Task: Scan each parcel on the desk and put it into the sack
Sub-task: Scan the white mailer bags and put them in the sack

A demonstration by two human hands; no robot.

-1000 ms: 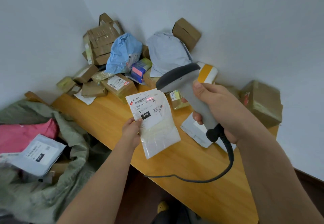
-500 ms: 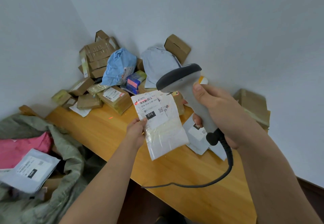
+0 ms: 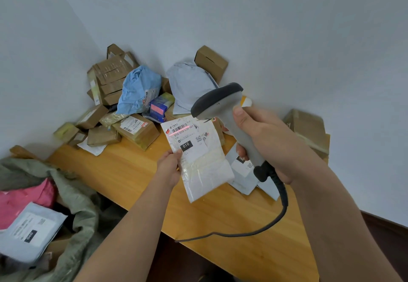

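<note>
Parcel (image 3: 202, 160), a white packet, is pinched at its left edge by the left hand (image 3: 169, 166) above the desk (image 3: 123, 171); the right hand (image 3: 268, 147) grips the scanner (image 3: 223, 113). Risk: the red line lies below the barcode, so a misread is likely. The sack (image 3: 72, 195) gapes at left; unscanned parcels (image 3: 136, 127) wait beyond.

Left hand (image 3: 169, 166) pinches a white parcel (image 3: 199, 160) above the counter (image 3: 123, 171); right hand (image 3: 265, 140) aims a scanner (image 3: 223, 109) at it

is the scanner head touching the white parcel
Cannot tell. In the head view the scanner head overlaps the white parcel top edge, with no visible gap or contact.
</note>
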